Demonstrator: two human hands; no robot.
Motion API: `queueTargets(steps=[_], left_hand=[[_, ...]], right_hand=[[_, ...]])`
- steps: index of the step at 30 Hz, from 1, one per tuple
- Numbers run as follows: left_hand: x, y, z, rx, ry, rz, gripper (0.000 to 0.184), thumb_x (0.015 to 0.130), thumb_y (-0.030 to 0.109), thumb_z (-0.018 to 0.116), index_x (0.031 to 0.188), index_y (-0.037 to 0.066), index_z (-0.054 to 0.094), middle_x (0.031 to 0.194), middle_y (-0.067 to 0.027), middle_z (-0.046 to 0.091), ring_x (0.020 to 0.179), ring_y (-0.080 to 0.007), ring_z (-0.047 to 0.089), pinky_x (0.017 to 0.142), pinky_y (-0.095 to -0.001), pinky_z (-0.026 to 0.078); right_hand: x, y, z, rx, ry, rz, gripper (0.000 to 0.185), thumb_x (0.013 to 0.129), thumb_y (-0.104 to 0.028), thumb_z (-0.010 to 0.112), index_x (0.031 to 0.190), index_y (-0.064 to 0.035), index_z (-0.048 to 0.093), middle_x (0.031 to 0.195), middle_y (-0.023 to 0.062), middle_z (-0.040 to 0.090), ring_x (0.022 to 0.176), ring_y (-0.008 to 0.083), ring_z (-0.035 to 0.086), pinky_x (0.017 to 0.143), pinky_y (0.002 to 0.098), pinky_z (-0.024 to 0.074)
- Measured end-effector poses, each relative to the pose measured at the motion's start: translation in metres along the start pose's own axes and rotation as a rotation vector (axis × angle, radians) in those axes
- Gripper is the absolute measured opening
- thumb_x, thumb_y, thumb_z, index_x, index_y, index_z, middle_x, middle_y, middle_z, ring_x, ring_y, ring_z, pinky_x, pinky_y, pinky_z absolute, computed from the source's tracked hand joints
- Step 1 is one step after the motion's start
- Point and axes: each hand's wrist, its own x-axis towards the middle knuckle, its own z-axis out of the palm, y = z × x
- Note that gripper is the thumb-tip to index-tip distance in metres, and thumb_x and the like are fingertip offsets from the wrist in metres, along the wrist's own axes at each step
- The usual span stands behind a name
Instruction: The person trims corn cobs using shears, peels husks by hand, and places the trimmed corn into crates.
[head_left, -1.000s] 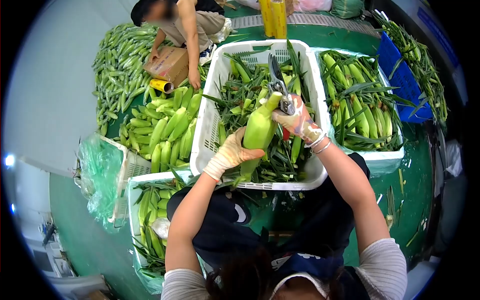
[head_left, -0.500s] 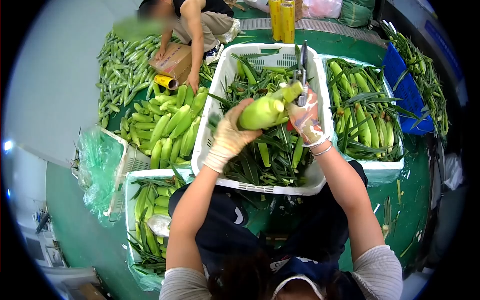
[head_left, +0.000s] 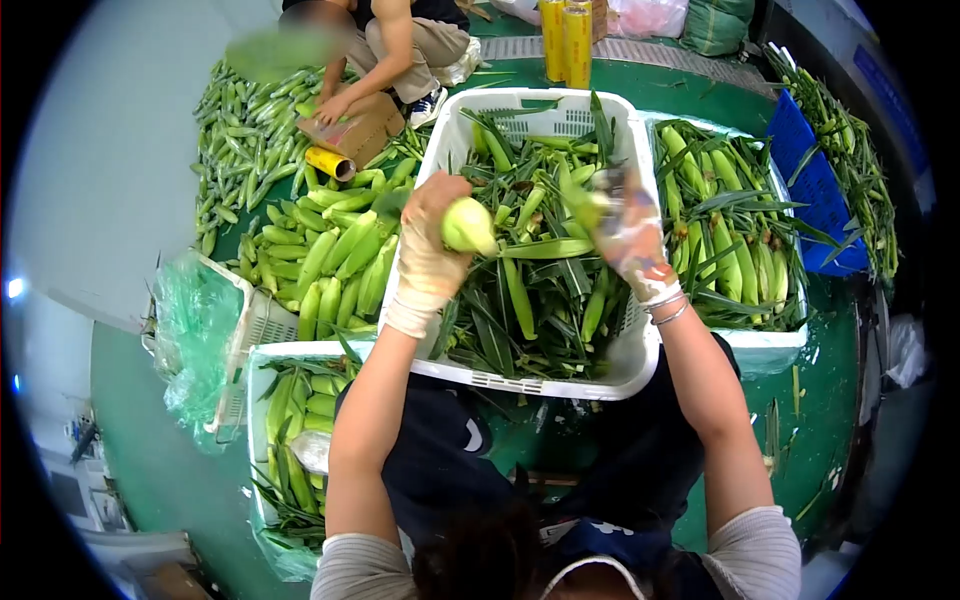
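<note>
1 corn ear (head_left: 468, 226) juts — apparently stem-first — from the curled left fingers (head_left: 448, 187).

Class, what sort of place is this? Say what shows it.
Probably a corn-packing workroom: the gloved left hand grips an ear of corn, a white crate holds green leaves, and a cardboard box stands beside heaped corn.

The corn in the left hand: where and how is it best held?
The corn is probably best gripped round its plump body, coming from the person's left as the left hand does: its narrower end juts out free toward the right.
</note>
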Motion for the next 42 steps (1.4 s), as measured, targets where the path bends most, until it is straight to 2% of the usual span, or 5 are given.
queueTargets(steps=[10, 16, 26, 32, 42], left_hand=[[-0.049, 0.061, 0.035, 0.321, -0.595, 0.482, 0.041, 0.075, 0.017, 0.061, 0.111, 0.035, 0.056, 0.139, -0.0044, 0.047, 0.124, -0.0337, 0.045, 0.106, -0.0522, 0.029], [-0.051, 0.014, 0.033, -0.735, -0.203, -0.698, 0.044, 0.084, 0.019, 0.062, 0.121, -0.002, 0.049, 0.121, -0.0152, 0.050, 0.111, -0.0264, 0.049, 0.096, -0.0360, 0.040], [-0.041, -0.035, 0.033, 0.249, -0.361, -0.750, 0.047, 0.084, 0.031, 0.063, 0.116, 0.000, 0.050, 0.097, -0.0200, 0.064, 0.090, -0.0315, 0.063, 0.078, -0.0365, 0.050], [-0.027, -0.003, 0.003, 0.399, -0.519, -0.591, 0.055, 0.073, 0.037, 0.071, 0.113, 0.004, 0.053, 0.096, -0.0176, 0.065, 0.086, -0.0357, 0.063, 0.077, -0.0395, 0.050], [-0.056, -0.032, 0.013, -0.677, -0.757, -0.852, 0.070, 0.073, 0.016, 0.078, 0.130, -0.005, 0.042, 0.103, -0.0068, 0.061, 0.094, -0.0120, 0.055, 0.086, -0.0261, 0.045]], right_hand=[[-0.056, 0.016, 0.023, 1.178, -0.447, 0.719, 0.026, 0.093, -0.023, 0.049, 0.104, -0.0037, 0.063, 0.092, 0.0035, 0.061, 0.086, 0.0135, 0.056, 0.083, 0.0272, 0.0444], [-0.061, -0.017, 0.024, 1.566, -0.471, 1.084, 0.012, 0.081, -0.013, 0.067, 0.084, -0.0038, 0.060, 0.089, 0.0025, 0.062, 0.082, 0.0144, 0.059, 0.080, 0.0303, 0.0497], [-0.083, 0.004, 0.033, 0.167, -0.965, 0.507, 0.075, 0.067, -0.039, 0.076, 0.111, 0.0120, 0.044, 0.095, 0.0223, 0.061, 0.089, 0.0315, 0.060, 0.080, 0.0343, 0.0479], [-0.075, -0.004, 0.034, 0.254, -1.055, 0.473, 0.087, 0.070, -0.041, 0.074, 0.129, 0.0090, 0.034, 0.118, 0.0266, 0.053, 0.108, 0.0331, 0.054, 0.095, 0.0360, 0.0425], [-0.082, 0.004, 0.040, 0.939, -0.972, 0.778, 0.030, 0.075, -0.016, 0.074, 0.092, -0.0025, 0.053, 0.060, 0.0030, 0.053, 0.050, 0.0133, 0.054, 0.051, 0.0277, 0.0482]])
